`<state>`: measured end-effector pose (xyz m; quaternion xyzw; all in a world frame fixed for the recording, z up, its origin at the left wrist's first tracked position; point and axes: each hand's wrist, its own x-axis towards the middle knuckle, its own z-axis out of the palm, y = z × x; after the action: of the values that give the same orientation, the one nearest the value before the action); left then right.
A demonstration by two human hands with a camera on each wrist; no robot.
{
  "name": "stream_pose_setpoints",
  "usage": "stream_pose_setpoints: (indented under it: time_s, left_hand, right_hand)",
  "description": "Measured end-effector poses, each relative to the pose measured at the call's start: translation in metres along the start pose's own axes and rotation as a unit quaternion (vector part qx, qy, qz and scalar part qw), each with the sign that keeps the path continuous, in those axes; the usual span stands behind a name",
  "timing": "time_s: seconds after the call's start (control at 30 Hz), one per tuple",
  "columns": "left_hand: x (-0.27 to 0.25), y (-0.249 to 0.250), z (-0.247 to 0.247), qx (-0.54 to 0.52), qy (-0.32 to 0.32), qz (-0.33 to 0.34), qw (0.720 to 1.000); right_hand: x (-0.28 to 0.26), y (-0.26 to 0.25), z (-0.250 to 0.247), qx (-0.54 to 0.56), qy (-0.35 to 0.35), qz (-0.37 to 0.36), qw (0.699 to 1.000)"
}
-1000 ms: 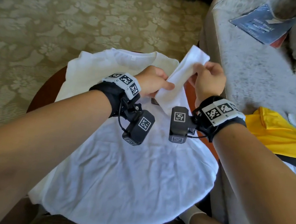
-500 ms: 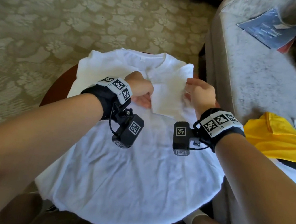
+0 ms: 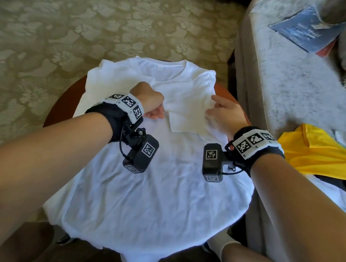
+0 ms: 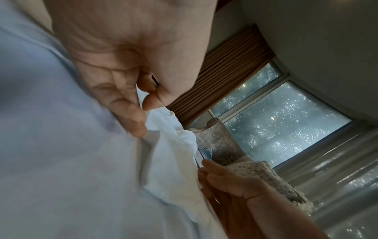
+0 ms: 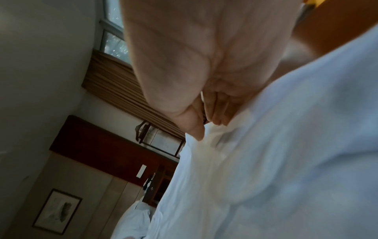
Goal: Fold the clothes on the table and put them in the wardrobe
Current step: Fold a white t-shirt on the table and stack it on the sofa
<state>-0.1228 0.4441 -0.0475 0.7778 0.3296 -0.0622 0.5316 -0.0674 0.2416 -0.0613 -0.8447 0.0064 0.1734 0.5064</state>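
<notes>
**Q:** What does the head view show?

**A:** A white T-shirt (image 3: 157, 196) lies spread over a small round wooden surface (image 3: 64, 101), collar at the far edge, hem hanging over the near edge. One sleeve (image 3: 186, 110) is folded inward across the chest. My left hand (image 3: 149, 102) rests on the shirt at the sleeve's left edge, fingers curled under. My right hand (image 3: 224, 113) sits at the sleeve's right side, near the surface's far right edge. A grey sofa (image 3: 297, 86) stands just beside the surface on the right, with a blue booklet (image 3: 303, 31) at its far end and a yellow garment (image 3: 325, 158) lying on it nearer me. Patterned carpet (image 3: 71, 21) covers the floor.

**Q:** And the left wrist view?

**A:** My left hand (image 4: 126, 67) fills the top. Thumb and forefinger meet in a pinching grip at the edge of the folded sleeve (image 4: 169, 137). My right hand (image 4: 225, 179) shows on the far side of that fold, fingers straight against the cloth. Behind is a window (image 4: 286, 116).

**Q:** The right wrist view?

**A:** My right hand (image 5: 204, 72) comes down onto the white cloth (image 5: 266, 161), fingers close together and touching it. The picture is blurred, so I cannot tell whether this grip pinches the fabric or only presses it. A dark wooden panel (image 5: 102, 145) and a framed picture (image 5: 57, 210) hang on the wall.
</notes>
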Motion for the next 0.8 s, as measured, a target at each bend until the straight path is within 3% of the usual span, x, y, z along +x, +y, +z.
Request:
stream_pose_setpoints:
  time_s: [0.17, 0.27, 0.47, 0.63, 0.7, 0.8]
  left_hand:
    - [-0.031, 0.0, 0.005, 0.019, -0.03, 0.019, 0.999]
    - [-0.062, -0.002, 0.019, 0.018, -0.082, 0.035, 0.996]
    - [-0.099, -0.007, 0.069, 0.132, -0.146, 0.158, 0.968]
    - [-0.103, -0.009, 0.083, 0.249, -0.185, 0.168, 0.936]
    - [-0.103, -0.016, 0.084, 0.336, -0.19, 0.179, 0.905]
    - [-0.103, -0.02, 0.087, 0.4, -0.19, 0.178, 0.879]
  right_hand:
    - [-0.04, 0.019, -0.022, 0.023, 0.064, 0.033, 0.997]
    - [-0.073, 0.041, -0.033, 0.021, 0.083, 0.041, 0.996]
    - [-0.139, 0.077, -0.052, 0.018, 0.146, 0.071, 0.987]
    - [-0.16, 0.084, -0.068, -0.075, 0.047, 0.109, 0.99]
    - [-0.161, 0.08, -0.071, -0.119, -0.008, 0.118, 0.986]
    - [-0.167, 0.083, -0.073, -0.13, -0.044, 0.092, 0.986]
